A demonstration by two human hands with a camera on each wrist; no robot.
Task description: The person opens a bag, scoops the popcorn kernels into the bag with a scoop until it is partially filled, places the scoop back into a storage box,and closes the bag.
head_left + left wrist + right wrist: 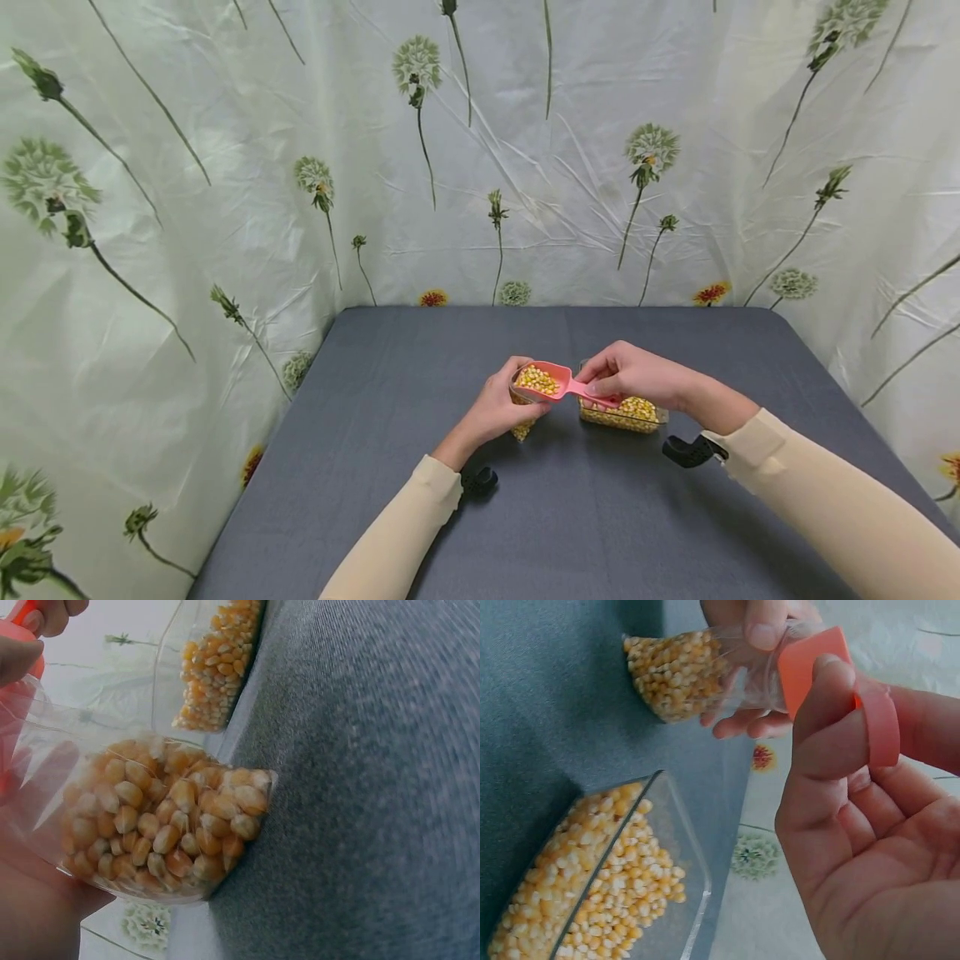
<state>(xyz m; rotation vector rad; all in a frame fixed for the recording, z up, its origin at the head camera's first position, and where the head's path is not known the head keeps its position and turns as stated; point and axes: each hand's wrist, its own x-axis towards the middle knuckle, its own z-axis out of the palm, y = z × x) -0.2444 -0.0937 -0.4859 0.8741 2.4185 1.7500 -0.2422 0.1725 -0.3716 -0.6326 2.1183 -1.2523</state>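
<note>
My left hand (pixel 491 408) is curled round the upper part of a clear plastic bag (pixel 169 821). Corn kernels fill the bag's lower part, which hangs close over the table. Between thumb and fingers, my right hand (pixel 637 375) pinches the handle of a pink scoop (pixel 564 382). Yellow and white corn kernels (pixel 537 380) lie in the scoop's bowl, which is at the bag's mouth. Below my right hand, a clear rectangular container (pixel 616 847) holds more kernels. The right hand and scoop cover part of it in the head view.
Dark grey cloth covers the table (pixel 420 358). A pale curtain (pixel 480 150) with a dandelion print hangs behind and at both sides. Black straps (pixel 480 483) show under the wrists.
</note>
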